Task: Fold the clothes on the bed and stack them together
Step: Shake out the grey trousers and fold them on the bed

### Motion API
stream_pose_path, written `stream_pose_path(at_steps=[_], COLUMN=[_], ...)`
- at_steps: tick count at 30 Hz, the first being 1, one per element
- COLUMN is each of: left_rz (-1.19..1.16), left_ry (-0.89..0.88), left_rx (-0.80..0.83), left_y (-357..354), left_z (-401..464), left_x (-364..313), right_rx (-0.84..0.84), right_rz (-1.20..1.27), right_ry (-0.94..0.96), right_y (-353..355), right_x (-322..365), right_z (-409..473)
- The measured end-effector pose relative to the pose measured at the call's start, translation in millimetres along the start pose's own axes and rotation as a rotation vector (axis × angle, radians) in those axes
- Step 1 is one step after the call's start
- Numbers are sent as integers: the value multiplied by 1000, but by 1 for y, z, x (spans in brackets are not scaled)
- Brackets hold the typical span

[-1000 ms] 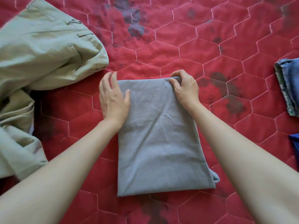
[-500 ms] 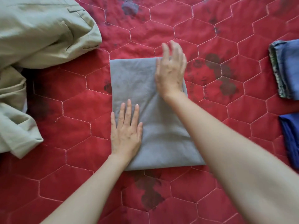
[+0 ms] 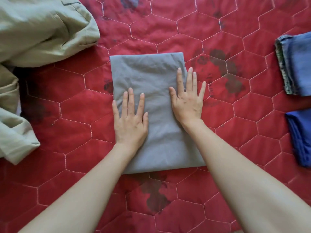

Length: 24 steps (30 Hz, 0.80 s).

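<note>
**A:** Head view: we have the grey folded garment (image 3: 151, 101) mid-frame on the red quilted bed (image 3: 218, 132), a neat rectangle. Left hand (image 3: 130, 120) lies flat on its left half, fingers straight and slightly spread. Right hand (image 3: 187, 100) is flat too, sitting over the right edge, outer fingers spilling onto the quilt. Neither hand grips anything; both just press down.

**B:** Orientation?

**A:** Long axis runs away from us, tilted a little so the far end leans left. Near short edge sits between the forearms, far short edge points toward the top of the frame. Which edge is the closed fold we can't tell.

**B:** Handling?

**A:** We'd judge it light, soft, thin woven cloth, several layers, creased. No stiffness, so it'll sag and unfold if lifted by one corner. Not slippery on the quilt, not fragile. We'd slide flat hands under both long sides, or pinch all layers at both ends together.

**B:** Where does it go?

**A:** Probably with the folded blue pieces, the denim-blue garment (image 3: 297, 64) and the dark blue garment (image 3: 301, 137), well apart at the right edge. The khaki trousers (image 3: 42, 31) at left lie unfolded.
</note>
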<state>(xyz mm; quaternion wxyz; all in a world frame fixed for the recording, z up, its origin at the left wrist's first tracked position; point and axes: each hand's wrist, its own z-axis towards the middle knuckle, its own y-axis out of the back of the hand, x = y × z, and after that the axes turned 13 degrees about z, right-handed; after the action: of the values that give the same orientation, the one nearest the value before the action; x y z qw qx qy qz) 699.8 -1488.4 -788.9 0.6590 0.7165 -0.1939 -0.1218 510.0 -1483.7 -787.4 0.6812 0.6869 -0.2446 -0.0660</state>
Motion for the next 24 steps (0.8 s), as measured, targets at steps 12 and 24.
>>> stream_pose_path(at_steps=[12,24], left_rz=[-127,-81], left_ry=[29,18], left_rx=[-38,49], left_y=[3,8], left_z=[92,94], left_x=[24,24], right_rx=[-130,61], right_rz=[22,28], right_ry=[4,-240], right_y=[6,25], right_x=[55,-6], right_z=[22,60])
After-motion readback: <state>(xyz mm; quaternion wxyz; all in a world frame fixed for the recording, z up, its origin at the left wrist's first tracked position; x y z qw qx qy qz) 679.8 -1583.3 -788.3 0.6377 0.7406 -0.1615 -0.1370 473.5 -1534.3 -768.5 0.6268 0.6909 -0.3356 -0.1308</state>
